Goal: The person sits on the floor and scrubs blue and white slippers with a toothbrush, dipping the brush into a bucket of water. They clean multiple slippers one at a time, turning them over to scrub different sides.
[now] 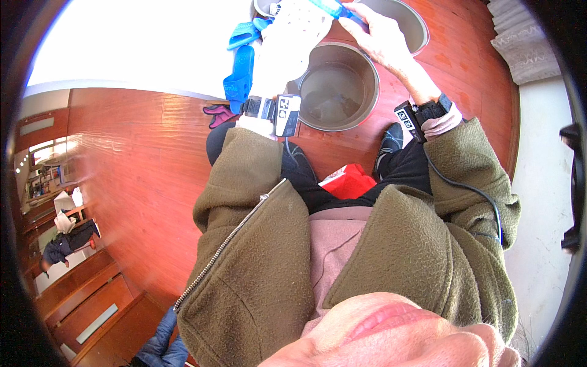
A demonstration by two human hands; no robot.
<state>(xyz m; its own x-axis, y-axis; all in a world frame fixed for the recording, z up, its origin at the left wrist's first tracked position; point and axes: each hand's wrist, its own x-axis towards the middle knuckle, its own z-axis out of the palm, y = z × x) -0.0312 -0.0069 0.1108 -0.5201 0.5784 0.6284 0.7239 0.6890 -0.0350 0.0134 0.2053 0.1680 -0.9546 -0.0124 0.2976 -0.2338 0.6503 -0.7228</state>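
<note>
Bright glare washes out my left hand [271, 75], which is at a white perforated shoe [300, 34], seemingly a clog; its fingers cannot be made out. My right hand [378, 36] grips a blue object [355, 19], perhaps a brush, against the far end of the shoe. The top edge cuts that object off. Below and between my hands stands a round metal pot [339, 94] of cloudy water. Left of the shoe lie blue slippers [238, 85] bearing writing.
Another round pot [410, 25] stands beyond my right hand. A pink-and-dark item [219, 114] lies by the slippers. Between my feet is a red plastic bag [351, 181] on the wooden floor [151, 174]. A pale curtain [527, 41] hangs right; a person [69, 243] is far left.
</note>
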